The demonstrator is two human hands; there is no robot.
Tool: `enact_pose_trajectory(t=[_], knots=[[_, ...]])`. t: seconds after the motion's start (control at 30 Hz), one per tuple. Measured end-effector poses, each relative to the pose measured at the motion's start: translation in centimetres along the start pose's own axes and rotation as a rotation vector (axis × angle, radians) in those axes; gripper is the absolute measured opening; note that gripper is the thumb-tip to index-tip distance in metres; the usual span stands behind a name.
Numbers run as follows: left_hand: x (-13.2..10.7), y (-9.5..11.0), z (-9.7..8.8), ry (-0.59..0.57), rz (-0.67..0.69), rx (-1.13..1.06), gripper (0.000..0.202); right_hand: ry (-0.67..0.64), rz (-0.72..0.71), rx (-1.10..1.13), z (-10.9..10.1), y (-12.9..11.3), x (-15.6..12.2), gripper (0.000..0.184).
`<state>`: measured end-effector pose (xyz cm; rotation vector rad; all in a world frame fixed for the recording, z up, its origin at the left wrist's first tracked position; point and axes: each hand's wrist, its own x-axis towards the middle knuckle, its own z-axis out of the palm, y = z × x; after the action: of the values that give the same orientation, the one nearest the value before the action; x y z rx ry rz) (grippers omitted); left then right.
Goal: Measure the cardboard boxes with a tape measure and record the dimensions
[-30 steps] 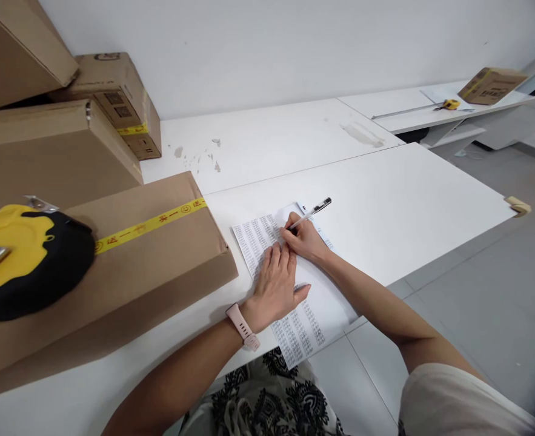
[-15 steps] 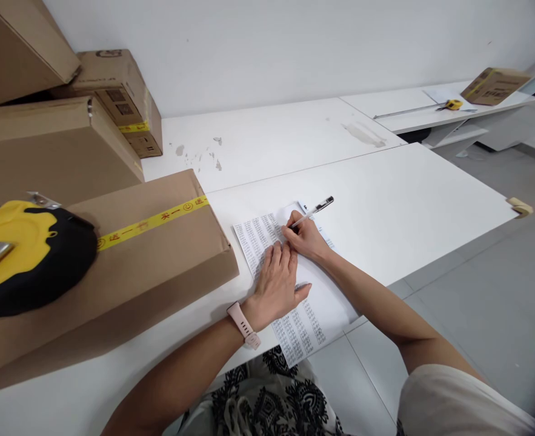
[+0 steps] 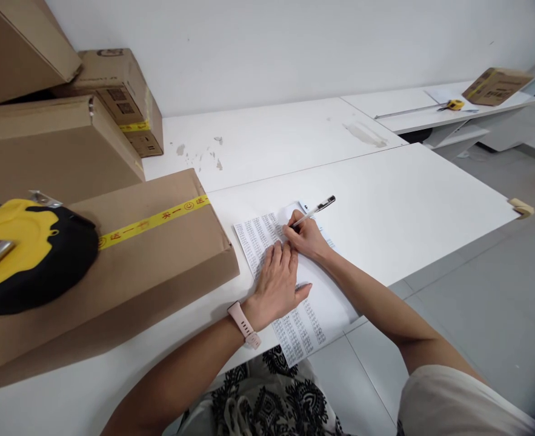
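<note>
My right hand point(image 3: 306, 237) sits a touch higher on the printed sheet point(image 3: 294, 290) than a second ago, and the pen point(image 3: 313, 211) in it now points a shade further up and to the right (a very small shift). The view itself drifts: the boxes on my left sit slightly higher in frame.

White table point(image 3: 408, 200) carries printed sheet point(image 3: 303, 324), overhanging front edge. Long cardboard box point(image 3: 158, 266) with yellow tape lies at left, just beside sheet. More cardboard boxes point(image 3: 58, 145) behind it. Second white table point(image 3: 271, 136) adjoins behind, small cardboard box point(image 3: 126, 97) on it.
</note>
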<state>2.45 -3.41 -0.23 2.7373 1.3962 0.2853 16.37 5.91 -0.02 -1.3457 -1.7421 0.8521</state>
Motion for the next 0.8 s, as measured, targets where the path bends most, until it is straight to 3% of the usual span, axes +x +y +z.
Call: enact_pose_trajectory(t=[0.8], knots=[[-0.02,-0.08,0.05,0.015,-0.002,0.005,0.081,0.010,-0.014,0.000,0.01,0.59,0.11,0.014]])
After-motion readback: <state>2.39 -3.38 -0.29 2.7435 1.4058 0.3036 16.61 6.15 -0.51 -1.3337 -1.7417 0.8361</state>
